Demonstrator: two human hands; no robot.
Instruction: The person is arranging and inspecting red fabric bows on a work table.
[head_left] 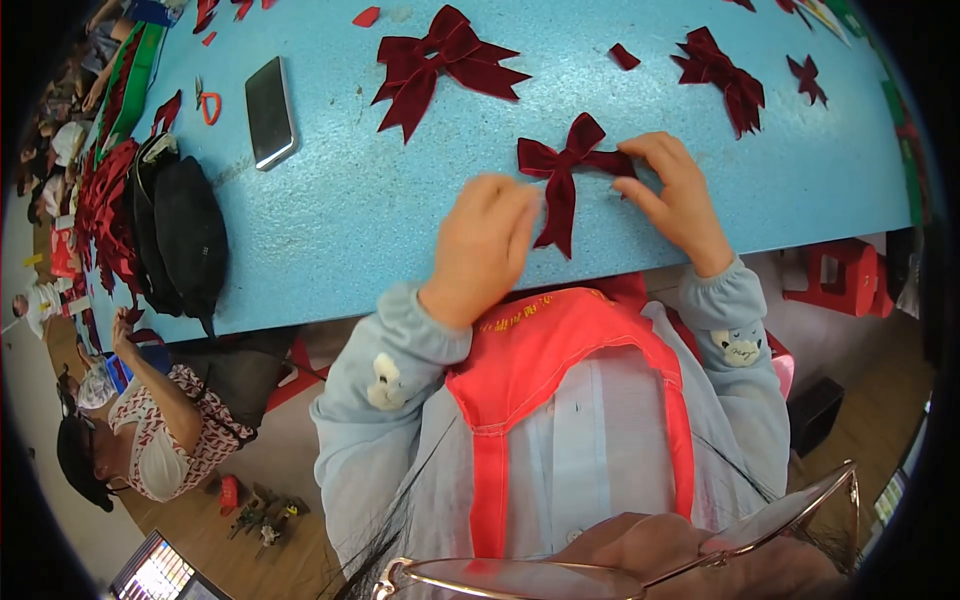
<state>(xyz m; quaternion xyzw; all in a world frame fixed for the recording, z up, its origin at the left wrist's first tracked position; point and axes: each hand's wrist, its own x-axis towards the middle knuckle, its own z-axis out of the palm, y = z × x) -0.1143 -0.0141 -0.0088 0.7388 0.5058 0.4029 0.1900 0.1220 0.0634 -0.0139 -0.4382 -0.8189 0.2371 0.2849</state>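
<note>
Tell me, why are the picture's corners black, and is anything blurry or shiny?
In the head view, the wide fisheye lens makes a round picture, so the corners are black; in the head view, the left hand looks smeared, while the dark red bow nearest it looks sharper; in the head view, a pale sheen lies on the blue table.
</note>
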